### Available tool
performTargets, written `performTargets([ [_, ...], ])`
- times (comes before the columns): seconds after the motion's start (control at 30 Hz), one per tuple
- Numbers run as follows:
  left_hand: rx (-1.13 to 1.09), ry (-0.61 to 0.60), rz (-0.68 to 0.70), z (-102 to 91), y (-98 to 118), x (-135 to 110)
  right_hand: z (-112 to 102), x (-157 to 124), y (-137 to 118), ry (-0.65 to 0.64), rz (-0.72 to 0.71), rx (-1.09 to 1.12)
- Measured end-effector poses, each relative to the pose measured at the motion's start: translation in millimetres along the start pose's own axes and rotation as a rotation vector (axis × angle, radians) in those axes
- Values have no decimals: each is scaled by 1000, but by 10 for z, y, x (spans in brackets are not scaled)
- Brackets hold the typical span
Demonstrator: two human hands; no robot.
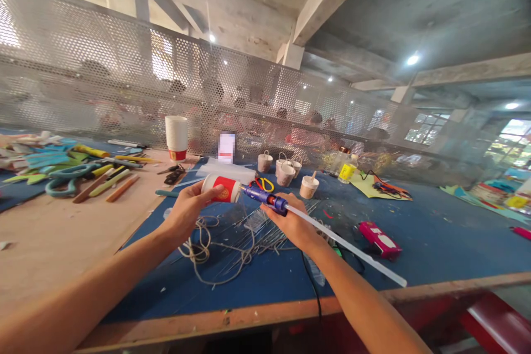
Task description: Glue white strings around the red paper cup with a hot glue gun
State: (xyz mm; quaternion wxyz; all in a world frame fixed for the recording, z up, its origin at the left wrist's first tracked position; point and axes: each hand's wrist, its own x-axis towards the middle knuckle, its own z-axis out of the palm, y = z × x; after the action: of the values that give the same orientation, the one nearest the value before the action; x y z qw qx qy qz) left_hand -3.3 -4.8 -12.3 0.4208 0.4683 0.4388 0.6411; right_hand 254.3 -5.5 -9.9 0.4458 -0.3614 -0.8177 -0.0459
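Observation:
My left hand (189, 204) is closed around a red and white paper cup (227, 190), which lies tilted on its side in the air. In my right hand (292, 218) is a blue glue gun (261, 196), its nozzle at the cup's right end; whether it touches the cup I cannot tell. A long whitish glue stick (344, 243) sticks out of the gun's back toward the lower right. Below the hands, a tangle of grey cord (203, 246) and several thin wires (265, 238) lie on the blue mat (153, 293).
A stack of paper cups (176, 135) stands at the back left, near teal scissors (70, 178) and several tools. Small cord-handled buckets (285, 173) stand behind the hands. A yellow-labelled bottle (347, 170) and a magenta box (379, 239) are at right. A perforated metal screen (249, 88) borders the table.

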Motion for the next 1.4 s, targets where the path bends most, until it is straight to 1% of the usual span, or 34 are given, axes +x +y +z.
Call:
performTargets([
  [0.1,-25,-40,-18,-14,-19,12,12,-4,6,-13,-60,-53],
  [0.23,-27,-36,-16,-30,-35,25,20,-11,23,-31,-114,-84],
  [0.43,-16,-57,-9,-39,-35,11,15,-24,24,-74,-136,-102],
  [0.6,-8,-76,8,-43,-54,18,21,-30,35,-112,-147,-167],
  [0.8,-10,-67,11,-44,-54,22,-8,-11,12,-109,-190,-184],
  [0.97,2,-43,24,-41,-41,23,-6,-21,13,-129,-179,-209],
  [1.2,-6,-59,29,-42,-35,24,4,-42,9,-156,-123,-252],
  [1.3,1,-45,27,-39,-32,20,-5,-40,1,-157,-124,-250],
  [1.4,-14,-57,23,-37,-34,19,-6,-37,3,-153,-132,-242],
])
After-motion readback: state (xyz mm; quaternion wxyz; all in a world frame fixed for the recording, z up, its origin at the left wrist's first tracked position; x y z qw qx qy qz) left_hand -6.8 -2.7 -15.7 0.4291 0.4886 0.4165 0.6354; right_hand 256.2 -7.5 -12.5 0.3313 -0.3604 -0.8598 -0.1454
